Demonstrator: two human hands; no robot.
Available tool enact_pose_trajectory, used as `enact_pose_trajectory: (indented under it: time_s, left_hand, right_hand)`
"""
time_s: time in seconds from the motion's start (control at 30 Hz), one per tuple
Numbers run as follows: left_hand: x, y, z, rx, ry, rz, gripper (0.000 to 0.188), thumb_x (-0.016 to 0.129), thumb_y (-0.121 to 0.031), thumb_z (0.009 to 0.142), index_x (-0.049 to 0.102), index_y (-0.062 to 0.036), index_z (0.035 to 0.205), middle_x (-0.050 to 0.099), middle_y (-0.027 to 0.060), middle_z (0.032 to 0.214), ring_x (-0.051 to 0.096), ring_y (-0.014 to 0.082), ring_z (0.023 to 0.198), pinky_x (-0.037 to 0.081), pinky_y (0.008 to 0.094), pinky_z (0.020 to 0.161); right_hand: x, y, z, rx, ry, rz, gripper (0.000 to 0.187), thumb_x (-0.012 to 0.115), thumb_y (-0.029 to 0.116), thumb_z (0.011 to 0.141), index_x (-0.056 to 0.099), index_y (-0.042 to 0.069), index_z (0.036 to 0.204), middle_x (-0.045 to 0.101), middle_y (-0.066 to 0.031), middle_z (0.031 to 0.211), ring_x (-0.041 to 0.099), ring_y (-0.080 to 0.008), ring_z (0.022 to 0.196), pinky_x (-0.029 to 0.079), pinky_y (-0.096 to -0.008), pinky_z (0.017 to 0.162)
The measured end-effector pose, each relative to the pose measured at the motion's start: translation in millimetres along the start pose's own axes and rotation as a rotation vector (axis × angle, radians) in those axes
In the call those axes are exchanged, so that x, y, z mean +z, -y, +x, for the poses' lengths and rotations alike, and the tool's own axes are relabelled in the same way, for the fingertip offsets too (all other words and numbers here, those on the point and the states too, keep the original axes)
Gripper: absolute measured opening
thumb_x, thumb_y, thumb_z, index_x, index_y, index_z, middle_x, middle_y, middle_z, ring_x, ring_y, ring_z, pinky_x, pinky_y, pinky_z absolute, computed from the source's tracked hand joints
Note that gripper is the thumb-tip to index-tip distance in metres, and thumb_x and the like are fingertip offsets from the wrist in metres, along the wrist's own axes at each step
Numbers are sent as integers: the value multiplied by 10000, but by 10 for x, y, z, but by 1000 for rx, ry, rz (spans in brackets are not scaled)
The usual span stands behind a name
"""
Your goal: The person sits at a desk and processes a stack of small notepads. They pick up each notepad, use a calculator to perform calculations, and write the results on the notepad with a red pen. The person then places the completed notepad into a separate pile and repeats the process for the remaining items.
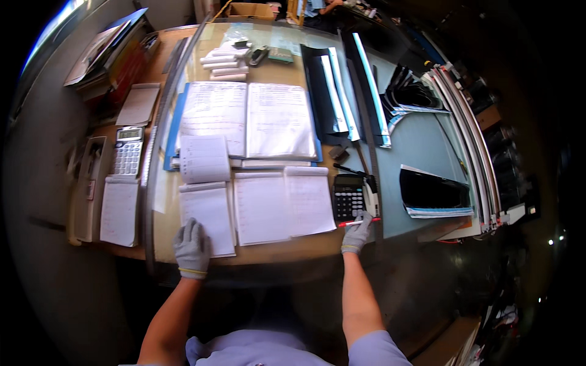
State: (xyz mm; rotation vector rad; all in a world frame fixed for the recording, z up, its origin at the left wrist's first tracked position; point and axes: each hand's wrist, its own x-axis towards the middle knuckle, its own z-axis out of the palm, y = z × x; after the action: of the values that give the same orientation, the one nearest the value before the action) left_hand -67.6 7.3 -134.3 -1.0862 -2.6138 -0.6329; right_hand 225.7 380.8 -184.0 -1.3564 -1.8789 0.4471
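My left hand [192, 247], in a grey knitted glove with a yellow cuff edge, lies over the lower left corner of a white notepad [210, 222]. Its fingers are stretched out along the page and grip nothing visible. A red and white pen [350, 224] is held in my gloved right hand [356, 236], at the table's near edge, just below a black calculator [348, 195]. Between my hands lies an open pair of written pages [259, 207]. Above it, an open binder with clear sleeves [278, 122] rests flat, and a small ruled pad [204, 160] overlaps its lower left corner.
Left of a metal strip stand a silver calculator [127, 152], a notepad [119, 210] and a long box [91, 189]. Rolled papers [226, 64] lie at the back. Black sheets with white-blue edges [433, 192] cover parts of the right side. Another person [316, 7] sits beyond.
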Motion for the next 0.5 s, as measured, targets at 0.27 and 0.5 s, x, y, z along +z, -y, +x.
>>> enact_pose_trajectory:
  time_s: [0.27,0.5]
  left_hand:
    - [64,52,-49,-11,41,23,453,681,-175,885,614,-34,1310,591,172,1424,557,435,1228,426,522,1060]
    - [48,48,-52,-20,58,25,463,673,-179,901,601,-25,1332,585,177,1432,549,439,1248,412,526,1082]
  right_hand:
    - [-26,63,45,-62,-65,-60,209,553,48,1005,534,48,1214,585,-195,1089,591,-358,1037,474,-452,929]
    - [-53,47,53,-20,-6,-67,295,550,66,991,509,72,1283,586,-202,1190,586,-412,1116,464,-478,957]
